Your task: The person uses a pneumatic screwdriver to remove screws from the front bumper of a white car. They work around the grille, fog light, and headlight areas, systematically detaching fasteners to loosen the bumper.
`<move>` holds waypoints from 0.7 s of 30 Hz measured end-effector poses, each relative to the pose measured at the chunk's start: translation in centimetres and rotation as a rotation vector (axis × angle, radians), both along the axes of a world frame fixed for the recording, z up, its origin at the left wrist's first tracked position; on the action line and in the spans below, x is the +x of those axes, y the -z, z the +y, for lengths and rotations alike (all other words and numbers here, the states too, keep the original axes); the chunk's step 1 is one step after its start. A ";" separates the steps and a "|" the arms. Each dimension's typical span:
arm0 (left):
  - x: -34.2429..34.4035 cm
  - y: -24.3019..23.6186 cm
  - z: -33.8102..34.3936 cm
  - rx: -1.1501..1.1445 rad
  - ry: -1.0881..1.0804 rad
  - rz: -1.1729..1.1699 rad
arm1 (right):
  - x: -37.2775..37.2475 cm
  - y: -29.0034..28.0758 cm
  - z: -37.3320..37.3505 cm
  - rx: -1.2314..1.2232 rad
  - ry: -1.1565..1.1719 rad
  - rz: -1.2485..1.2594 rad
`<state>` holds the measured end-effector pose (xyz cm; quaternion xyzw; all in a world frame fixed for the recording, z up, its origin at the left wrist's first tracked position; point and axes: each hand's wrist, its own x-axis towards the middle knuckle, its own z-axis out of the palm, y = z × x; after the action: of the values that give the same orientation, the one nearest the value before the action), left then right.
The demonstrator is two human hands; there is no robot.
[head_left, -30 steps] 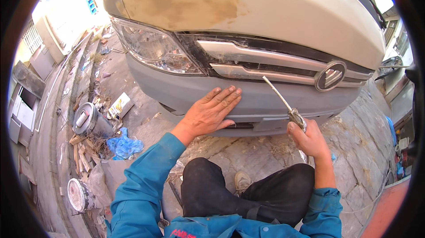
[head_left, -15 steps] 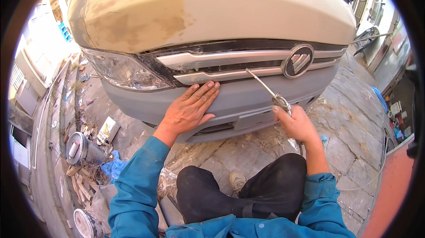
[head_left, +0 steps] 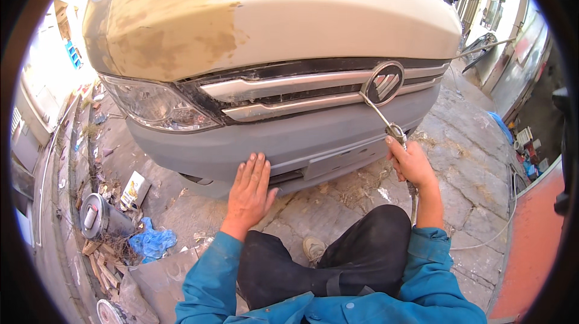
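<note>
My left hand (head_left: 250, 190) rests with its fingers stretched out on the lower part of the grey front bumper (head_left: 241, 143) of a vehicle. Gripped in my right hand (head_left: 413, 164) is an air blow gun (head_left: 395, 132) with a long thin nozzle and a hose running down from it. The nozzle's tip points at the lower left edge of the round emblem (head_left: 385, 83) on the silver-barred grille (head_left: 283, 87). Left of the grille sits a clear headlight (head_left: 157, 103). Above, the pale hood (head_left: 313, 16) has a tan, patchy area on its left side.
On the paved ground at left are a grey bucket (head_left: 108, 218), a crumpled blue plastic bag (head_left: 152, 239), a carton (head_left: 134, 190) and wood scraps (head_left: 104, 270). A thin hose (head_left: 491, 241) curves across the ground at right, beside a red-orange panel (head_left: 528, 251).
My left hand has slid from the bumper's upper edge down to its lower part. The blow gun's nozzle has moved from the lower grille bar to the emblem.
</note>
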<state>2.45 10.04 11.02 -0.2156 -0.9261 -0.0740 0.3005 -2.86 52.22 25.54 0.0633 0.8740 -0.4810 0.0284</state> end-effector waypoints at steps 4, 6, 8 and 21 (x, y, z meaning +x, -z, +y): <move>6.7 6.6 2.8 0.195 0.030 -0.171 | 0.5 -0.6 -1.9 -0.021 -0.126 0.008; 9.3 9.3 3.3 0.266 0.048 -0.283 | 0.8 -1.3 -3.4 -0.030 -0.167 -0.008; 9.9 11.1 3.1 0.360 0.019 -0.367 | 0.7 -2.2 -5.0 0.073 -0.277 0.048; 11.2 12.5 1.7 0.418 -0.076 -0.506 | -0.5 -7.2 -12.6 0.222 -0.548 0.237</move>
<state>13.62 11.74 -1.46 -0.0894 -0.9436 -0.3023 0.1012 -3.31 39.60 32.69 -0.2282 0.9028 -0.3613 0.0479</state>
